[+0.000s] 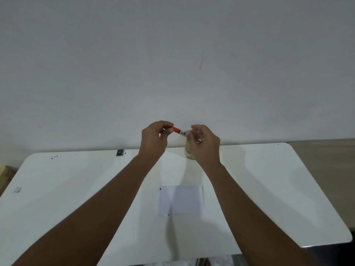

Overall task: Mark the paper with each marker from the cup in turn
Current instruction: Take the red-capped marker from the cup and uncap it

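Note:
Both hands are raised above the far side of the white table. My left hand pinches the red cap end of a marker. My right hand grips the marker's white barrel. The marker lies almost level between the two hands. A pale cup stands on the table behind and below my right hand, mostly hidden by it. Nearer to me a white sheet of paper lies flat, with a small dark mark at its top left corner and another near its bottom edge.
A small dark object sits at the table's far edge to the left. A scrap of something pale lies near the left edge. A plain grey wall rises behind the table, and floor shows at the right.

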